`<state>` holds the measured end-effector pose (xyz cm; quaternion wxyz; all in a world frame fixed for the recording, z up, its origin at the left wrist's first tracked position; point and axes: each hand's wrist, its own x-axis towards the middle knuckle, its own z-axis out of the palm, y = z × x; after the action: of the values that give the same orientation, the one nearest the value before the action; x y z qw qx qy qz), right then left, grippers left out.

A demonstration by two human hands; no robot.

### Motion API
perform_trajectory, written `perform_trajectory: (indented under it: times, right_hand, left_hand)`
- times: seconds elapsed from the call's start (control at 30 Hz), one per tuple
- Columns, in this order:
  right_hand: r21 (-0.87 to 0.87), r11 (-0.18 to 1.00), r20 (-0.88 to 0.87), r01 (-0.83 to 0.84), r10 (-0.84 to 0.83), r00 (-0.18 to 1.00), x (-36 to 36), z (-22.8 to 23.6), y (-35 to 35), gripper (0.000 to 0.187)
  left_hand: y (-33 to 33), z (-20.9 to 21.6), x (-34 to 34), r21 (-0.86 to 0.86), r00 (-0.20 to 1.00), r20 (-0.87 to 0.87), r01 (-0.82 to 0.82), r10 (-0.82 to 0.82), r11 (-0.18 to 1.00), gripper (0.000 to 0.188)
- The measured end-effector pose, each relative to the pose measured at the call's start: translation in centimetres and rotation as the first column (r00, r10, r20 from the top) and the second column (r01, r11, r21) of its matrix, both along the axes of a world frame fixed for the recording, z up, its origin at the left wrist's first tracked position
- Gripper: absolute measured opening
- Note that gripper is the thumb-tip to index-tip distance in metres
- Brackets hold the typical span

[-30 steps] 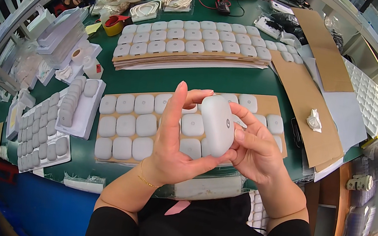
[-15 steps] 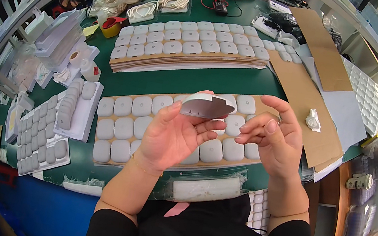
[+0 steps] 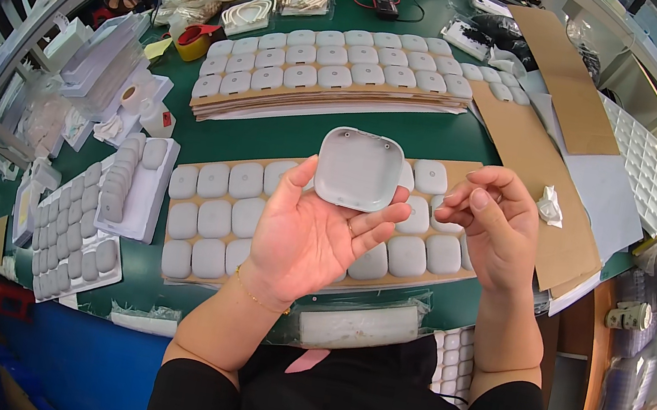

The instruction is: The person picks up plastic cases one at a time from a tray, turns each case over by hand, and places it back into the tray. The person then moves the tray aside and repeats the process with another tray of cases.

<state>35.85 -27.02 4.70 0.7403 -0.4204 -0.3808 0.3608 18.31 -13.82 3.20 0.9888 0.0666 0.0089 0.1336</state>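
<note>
A light grey, rounded-square plastic casing half [image 3: 359,168] rests in my left hand [image 3: 308,232], gripped between the thumb and fingers. Its hollow inner side faces me, with two small holes near the upper edge. To its right, my right hand [image 3: 499,225] is raised with fingers curled in and the thumb close to them. I cannot make out whether something small is between those fingertips. Below both hands, rows of similar grey casings [image 3: 214,219] lie on a brown cardboard sheet [image 3: 464,172], partly hidden by my hands.
Farther back, more casings [image 3: 334,77] cover a stack of cardboard sheets. White trays [image 3: 155,202] with casings stand at left. Loose cardboard [image 3: 518,163] and crumpled tissue [image 3: 551,206] lie at right. Across the green table [image 3: 269,143], a person's hands are beside a meter [image 3: 386,6].
My left hand has tilted the casing from nearly edge-on so its hollow inside now faces me. My right hand's raised index finger has curled in.
</note>
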Motion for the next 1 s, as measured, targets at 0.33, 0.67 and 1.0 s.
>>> perform_trajectory:
  times: [0.33,0.67,1.0]
  right_hand:
    - [-0.108,0.993,0.162,0.051,-0.033,0.986,2.3,-0.2,0.2,0.021]
    - [-0.491,0.856,0.048,-0.161,0.211,0.976,8.4,-2.8,1.3,0.040]
    - [-0.706,0.663,0.336,0.248,0.006,0.942,19.9,-9.8,2.0,0.036]
  left_hand:
    - [-0.1,-0.3,1.6,0.091,0.996,-0.091,0.001,0.008,0.996,0.063]
    - [0.0,-4.6,7.5,0.751,0.808,0.384,0.009,0.447,-0.660,0.079]
    - [14.5,-8.8,5.7,0.777,0.605,0.191,0.387,0.773,-0.495,0.062]
